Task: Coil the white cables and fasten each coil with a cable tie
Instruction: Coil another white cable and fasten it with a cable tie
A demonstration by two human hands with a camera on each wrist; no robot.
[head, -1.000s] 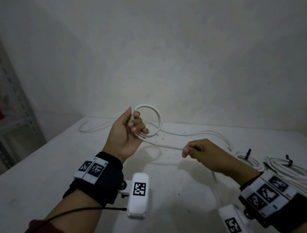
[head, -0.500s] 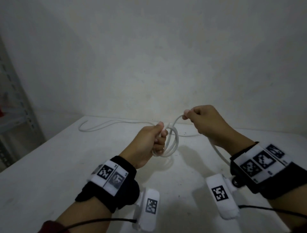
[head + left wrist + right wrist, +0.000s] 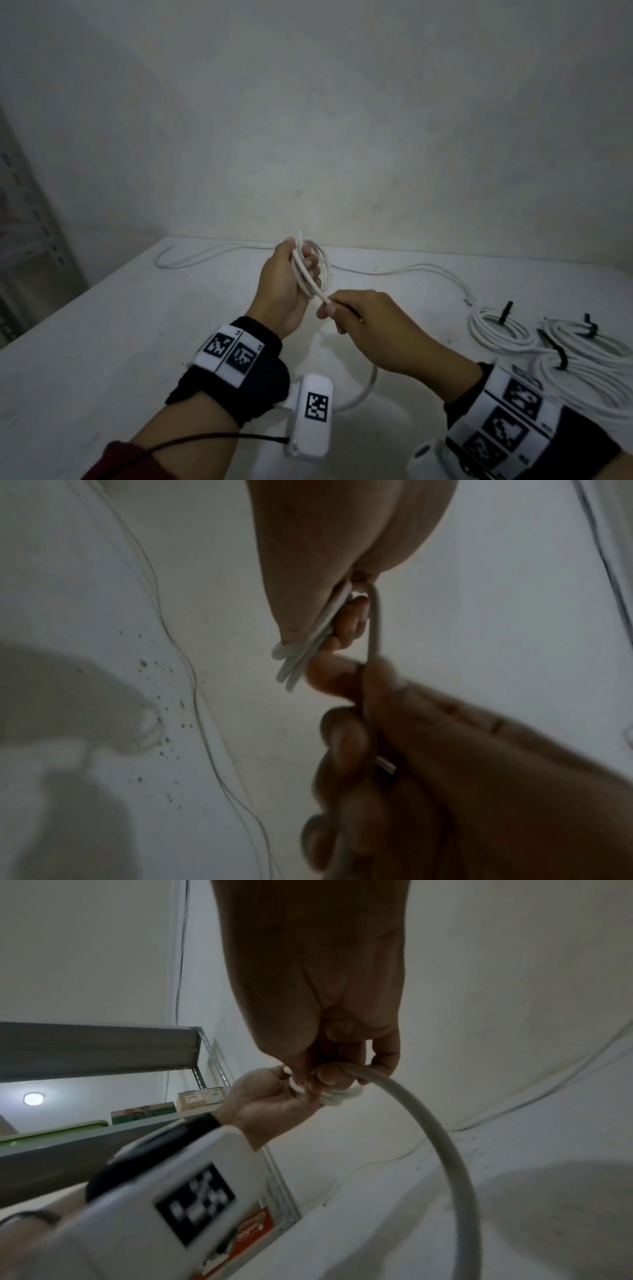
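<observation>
Above the table's middle, my left hand [image 3: 303, 270] grips a small coil of white cable [image 3: 323, 263] of a few loops, held upright. My right hand [image 3: 330, 310] pinches the same cable [image 3: 313, 289] just below and right of the coil, almost touching the left hand. From there the cable bends down under my right wrist [image 3: 370, 387]. The left wrist view has the loops [image 3: 308, 645] in the left palm and right fingers [image 3: 342, 739] curled round the strand [image 3: 374, 626]. In the right wrist view the strand [image 3: 441, 1139] arcs away from the pinch.
The cable's loose length [image 3: 205, 255] lies along the far side of the white table [image 3: 102, 342] and runs right [image 3: 428, 269]. Several tied coils [image 3: 500, 329] with black ties [image 3: 505, 310] lie at the right. A metal shelf [image 3: 24, 246] stands left.
My right hand has come down from behind the coil to just below it, laying another loop into my left hand. My left hand has lifted and turned the coil more upright.
</observation>
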